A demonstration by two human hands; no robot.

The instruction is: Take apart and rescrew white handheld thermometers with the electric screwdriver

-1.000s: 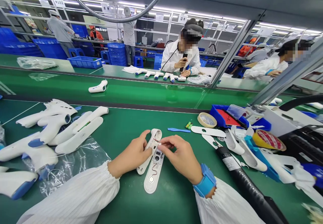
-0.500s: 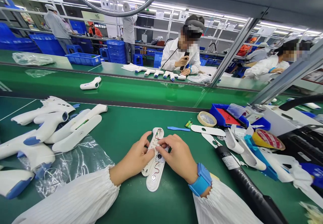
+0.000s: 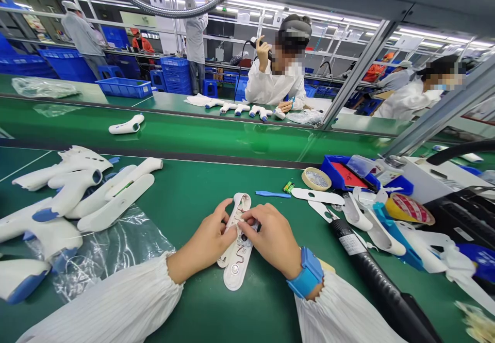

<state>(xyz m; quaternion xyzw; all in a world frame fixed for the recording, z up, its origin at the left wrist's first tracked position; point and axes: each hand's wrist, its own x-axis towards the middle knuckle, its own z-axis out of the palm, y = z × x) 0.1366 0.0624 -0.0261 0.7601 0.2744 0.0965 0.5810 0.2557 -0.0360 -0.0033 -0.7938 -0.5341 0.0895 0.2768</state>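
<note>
An opened white thermometer housing [image 3: 234,277] lies on the green bench in front of me, its two long halves side by side. Thin red wires, small circuit parts and a round metal disc show inside. From the left, my left hand [image 3: 204,240] grips the housing, thumb and fingers closed at its edge. My right hand [image 3: 273,234] is closed at the right side, thumb and forefinger meeting over the inner parts. Whether a wire or small part is pinched there is hidden. Beyond the hands lies a blue pry stick [image 3: 273,194].
White-and-blue thermometer shells [image 3: 58,203] pile up at left, partly on a clear plastic bag [image 3: 116,250]. At right are a black cable-like tool [image 3: 371,276], a tape roll [image 3: 316,179], a blue bin [image 3: 328,166] and loose shells. A co-worker [image 3: 278,77] sits across the green belt [image 3: 216,142].
My hands and the housing hardly move. A thermometer on the belt has shifted left. The co-worker opposite has raised a black handheld device from table level to head height.
</note>
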